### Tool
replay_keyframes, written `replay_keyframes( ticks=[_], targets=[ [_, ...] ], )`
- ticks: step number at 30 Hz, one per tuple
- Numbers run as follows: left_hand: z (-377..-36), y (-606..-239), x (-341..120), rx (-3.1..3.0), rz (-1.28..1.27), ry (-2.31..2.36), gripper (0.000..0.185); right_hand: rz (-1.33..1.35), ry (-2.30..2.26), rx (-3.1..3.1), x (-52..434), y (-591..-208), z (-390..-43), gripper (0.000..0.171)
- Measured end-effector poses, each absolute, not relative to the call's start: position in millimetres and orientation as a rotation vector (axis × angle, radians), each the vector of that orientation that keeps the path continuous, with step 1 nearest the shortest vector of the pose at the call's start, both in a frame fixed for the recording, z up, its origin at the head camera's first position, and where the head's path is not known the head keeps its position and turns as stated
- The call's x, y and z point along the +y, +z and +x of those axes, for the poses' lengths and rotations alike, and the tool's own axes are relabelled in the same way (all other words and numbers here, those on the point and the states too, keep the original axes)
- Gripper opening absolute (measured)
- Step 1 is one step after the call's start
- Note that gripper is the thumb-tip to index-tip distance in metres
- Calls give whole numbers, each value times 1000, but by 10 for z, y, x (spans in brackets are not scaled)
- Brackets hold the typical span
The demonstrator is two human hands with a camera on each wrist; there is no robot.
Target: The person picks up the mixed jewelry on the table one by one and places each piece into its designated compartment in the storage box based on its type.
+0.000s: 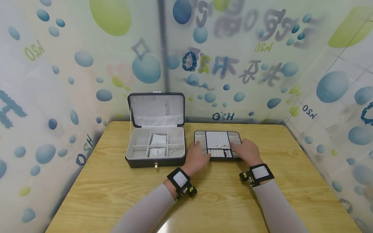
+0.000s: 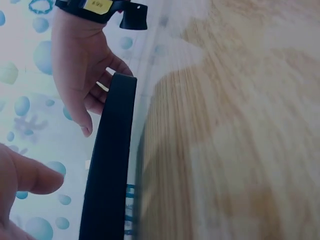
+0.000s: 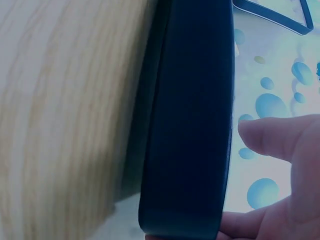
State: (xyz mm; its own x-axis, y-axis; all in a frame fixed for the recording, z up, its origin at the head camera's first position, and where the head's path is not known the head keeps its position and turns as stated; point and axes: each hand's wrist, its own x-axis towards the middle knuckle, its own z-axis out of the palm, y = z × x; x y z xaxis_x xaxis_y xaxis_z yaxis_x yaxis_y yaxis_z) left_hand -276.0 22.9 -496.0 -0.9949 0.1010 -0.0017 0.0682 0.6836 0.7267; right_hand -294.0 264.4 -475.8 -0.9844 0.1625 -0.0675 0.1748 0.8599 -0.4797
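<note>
A shallow black jewelry tray (image 1: 217,159) with pale compartments sits right of centre in the head view. Its middle has a white dotted earring panel (image 1: 217,139) above a row of ring rolls (image 1: 217,153). My left hand (image 1: 196,158) grips the tray's left end. At the right end, my right hand (image 1: 247,152) holds on, thumb over the top and fingers round the side. Both wrist views show the tray's dark front wall (image 2: 110,150) close above the wood, with a shadow beneath it. My right thumb (image 3: 270,135) shows beside the upper edge.
Left of the tray stands an open jewelry box (image 1: 141,163), its lid (image 1: 157,105) raised. Inside are two small cushions (image 1: 159,139) and a bangle (image 1: 176,150); a necklace (image 1: 167,108) hangs in the lid. The wooden table (image 1: 215,200) meets patterned walls at its back edge.
</note>
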Motion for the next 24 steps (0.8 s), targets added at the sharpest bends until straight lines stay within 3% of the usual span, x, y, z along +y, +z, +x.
replay_keyframes(
  ticks=[10,24],
  targets=[
    [-2655,-4875,251,2863,158,1374,71,266,-802,3025,2767,-4599,-2921,43],
    [-2608,-4740,178,2906,250,1602,60,232,-891,3037,2804,-4430,-2926,49]
  ],
)
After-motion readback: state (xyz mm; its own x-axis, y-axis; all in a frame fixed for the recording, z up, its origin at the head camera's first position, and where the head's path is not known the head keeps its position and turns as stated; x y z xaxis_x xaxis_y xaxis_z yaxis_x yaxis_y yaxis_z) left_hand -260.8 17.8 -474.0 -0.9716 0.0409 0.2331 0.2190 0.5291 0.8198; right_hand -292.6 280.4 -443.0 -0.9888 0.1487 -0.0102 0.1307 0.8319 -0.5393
